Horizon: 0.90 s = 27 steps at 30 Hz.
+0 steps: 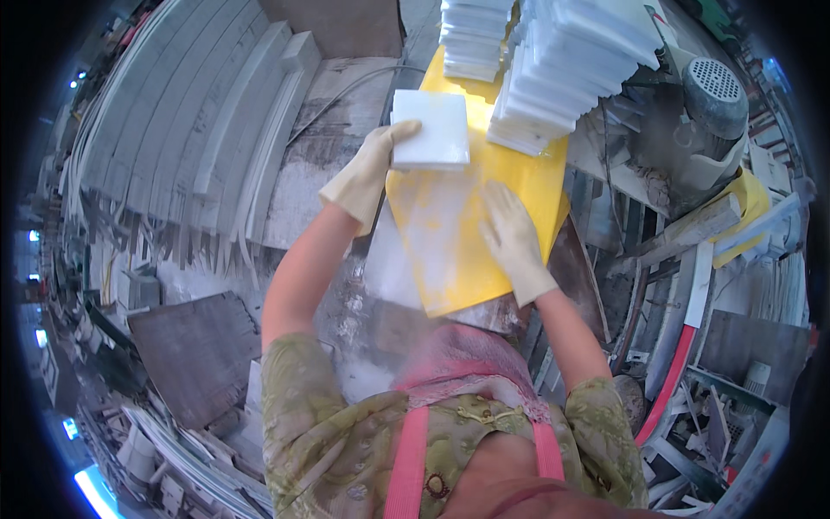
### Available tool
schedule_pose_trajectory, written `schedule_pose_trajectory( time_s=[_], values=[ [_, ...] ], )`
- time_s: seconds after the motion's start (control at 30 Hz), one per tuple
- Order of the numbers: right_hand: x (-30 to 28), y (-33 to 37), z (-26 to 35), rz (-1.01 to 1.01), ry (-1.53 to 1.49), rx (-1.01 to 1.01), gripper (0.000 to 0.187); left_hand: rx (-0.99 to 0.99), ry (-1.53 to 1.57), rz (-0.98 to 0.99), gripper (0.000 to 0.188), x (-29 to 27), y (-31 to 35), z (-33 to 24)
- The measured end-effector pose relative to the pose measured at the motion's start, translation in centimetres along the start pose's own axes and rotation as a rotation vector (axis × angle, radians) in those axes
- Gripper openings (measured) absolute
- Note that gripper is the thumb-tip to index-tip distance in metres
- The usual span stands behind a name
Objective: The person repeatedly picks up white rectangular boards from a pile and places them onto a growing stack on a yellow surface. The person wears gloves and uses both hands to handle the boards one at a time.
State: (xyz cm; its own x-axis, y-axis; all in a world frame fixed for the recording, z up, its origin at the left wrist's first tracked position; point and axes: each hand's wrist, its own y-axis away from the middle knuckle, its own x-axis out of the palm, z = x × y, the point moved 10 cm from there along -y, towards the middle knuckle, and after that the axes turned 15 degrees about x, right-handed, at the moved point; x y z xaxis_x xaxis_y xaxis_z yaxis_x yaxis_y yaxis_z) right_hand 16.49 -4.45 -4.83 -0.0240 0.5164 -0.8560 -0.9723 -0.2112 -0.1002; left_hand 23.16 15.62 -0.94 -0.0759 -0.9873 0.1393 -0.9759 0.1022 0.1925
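Both my hands wear pale cream gloves. My left hand [370, 164] is closed on the left edge of a few stacked white square tiles [432, 130], its thumb resting across the top one. They are over the far left part of a yellow sheet [532, 186] dusted with white powder. My right hand [513, 235] lies over the sheet's right side, fingers stretched out and holding nothing. Beyond it, a tall leaning stack of white tiles [566, 78] stands on the sheet, with a narrower tile stack [473, 39] to its left.
Long grey slabs [199, 112] stand in a row at the far left. A motor with a perforated cover [716, 86] sits at the far right. Near left is a dark flat board [197, 355]; a red and white curved bar [670, 381] runs along the right.
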Motion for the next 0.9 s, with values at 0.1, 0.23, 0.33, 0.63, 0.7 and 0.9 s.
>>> schedule_pose_trajectory(
  time_s=[0.1,0.23,0.33,0.63,0.7,0.9],
  values=[
    [-0.2,0.7,0.7,-0.058,0.020,-0.096,0.058,0.005,0.195,0.001,0.057,1.2,-3.9,-1.1],
    [-0.1,0.2,0.6,-0.032,0.039,-0.052,0.057,-0.024,0.169,0.035,0.053,2.1,-7.9,-1.5],
    [-0.7,-0.2,0.9,0.004,-0.005,-0.034,0.055,-0.070,0.138,0.063,0.068,2.5,-9.1,-0.4],
    [-1.1,-0.1,1.0,0.006,-0.041,-0.024,0.055,-0.124,-0.020,0.056,0.060,2.2,-10.8,1.4],
    [-1.1,0.0,0.9,0.006,-0.037,-0.033,0.055,-0.130,-0.023,0.064,0.067,2.2,-10.6,1.5],
    [-1.3,0.0,0.7,0.004,-0.079,-0.024,0.053,-0.051,-0.019,0.129,0.068,1.8,-12.2,2.7]
  ],
)
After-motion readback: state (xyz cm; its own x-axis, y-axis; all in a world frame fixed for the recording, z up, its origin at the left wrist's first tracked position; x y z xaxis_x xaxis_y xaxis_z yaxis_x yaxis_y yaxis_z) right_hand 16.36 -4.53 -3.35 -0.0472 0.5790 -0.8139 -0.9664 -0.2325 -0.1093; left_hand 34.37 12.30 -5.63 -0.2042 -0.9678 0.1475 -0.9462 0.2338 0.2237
